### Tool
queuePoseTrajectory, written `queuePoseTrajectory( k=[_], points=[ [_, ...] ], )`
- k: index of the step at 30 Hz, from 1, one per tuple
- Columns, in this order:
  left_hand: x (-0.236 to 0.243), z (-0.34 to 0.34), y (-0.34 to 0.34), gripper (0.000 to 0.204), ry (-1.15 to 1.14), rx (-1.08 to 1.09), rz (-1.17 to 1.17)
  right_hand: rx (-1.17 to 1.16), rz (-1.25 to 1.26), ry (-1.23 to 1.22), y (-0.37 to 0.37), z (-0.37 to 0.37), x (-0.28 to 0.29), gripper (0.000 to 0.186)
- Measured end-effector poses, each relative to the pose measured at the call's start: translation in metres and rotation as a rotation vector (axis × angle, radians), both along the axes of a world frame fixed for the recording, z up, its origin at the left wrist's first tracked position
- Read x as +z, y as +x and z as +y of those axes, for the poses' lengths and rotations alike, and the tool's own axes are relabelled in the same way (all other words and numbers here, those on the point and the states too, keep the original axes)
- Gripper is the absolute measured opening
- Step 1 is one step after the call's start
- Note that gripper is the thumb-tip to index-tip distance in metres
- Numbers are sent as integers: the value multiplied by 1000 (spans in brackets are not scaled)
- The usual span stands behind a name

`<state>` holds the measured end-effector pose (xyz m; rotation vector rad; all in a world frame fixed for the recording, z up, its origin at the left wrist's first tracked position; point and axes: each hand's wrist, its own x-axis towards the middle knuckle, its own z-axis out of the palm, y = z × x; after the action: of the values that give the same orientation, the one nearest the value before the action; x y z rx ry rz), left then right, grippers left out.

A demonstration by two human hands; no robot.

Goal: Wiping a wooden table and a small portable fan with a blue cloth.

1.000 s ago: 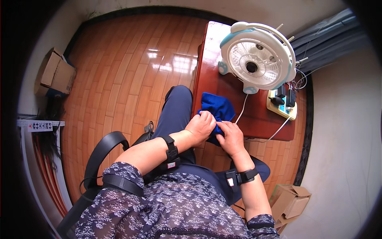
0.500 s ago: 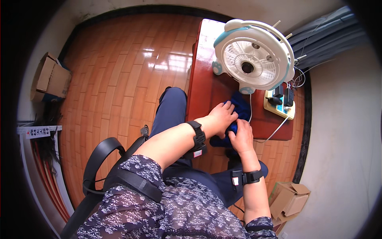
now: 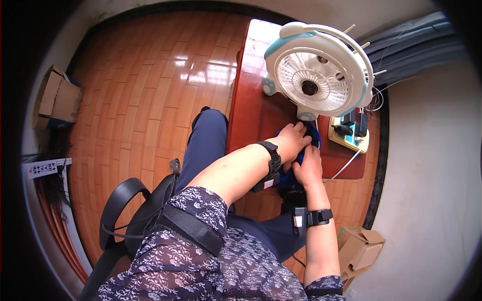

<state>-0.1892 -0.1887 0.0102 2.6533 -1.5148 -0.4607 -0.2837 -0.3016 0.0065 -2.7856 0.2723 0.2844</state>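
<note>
A bunched dark-blue cloth (image 3: 313, 133) lies at the near edge of the red-brown table (image 3: 251, 113), part of it hanging over the edge. My left hand (image 3: 292, 143) is on the cloth from above, its fingers curled over it. Just beside it, touching or nearly so, my right hand (image 3: 309, 168) grips the cloth with the thumb bent in toward the left hand. Much of the cloth is hidden under both hands. Behind them stands a white and light-blue electric fan (image 3: 314, 75) on paw-shaped feet, its grille facing up toward me.
A cream power strip (image 3: 349, 135) with black adapters sits right of my hands, its white cable running over the table edge. Cardboard boxes stand on the floor at left (image 3: 59, 98) and lower right (image 3: 360, 251). A black chair armrest (image 3: 118, 208) is at my left.
My left hand has shifted slightly right along the cloth, closer to my right hand. More of the cloth is gathered beneath them. The view has turned a little.
</note>
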Motion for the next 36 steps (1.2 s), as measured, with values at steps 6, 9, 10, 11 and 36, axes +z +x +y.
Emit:
queuePoseTrajectory(
  k=[6,9,10,11,36],
  points=[
    [-3,4,-6,88,10,-51,-54,25,29,-86,1,8,2,60],
    [-4,23,-21,76,32,-27,-166,101,32,-121,1,21,6,57],
    [-1,31,-27,71,57,-11,-218,152,-20,-158,0,27,7,53],
    [-1,37,-32,71,60,-6,-221,156,-24,-157,1,33,7,53],
    [-23,132,-15,75,-268,336,-86,207,-373,4,2,44,-22,62]
  ],
)
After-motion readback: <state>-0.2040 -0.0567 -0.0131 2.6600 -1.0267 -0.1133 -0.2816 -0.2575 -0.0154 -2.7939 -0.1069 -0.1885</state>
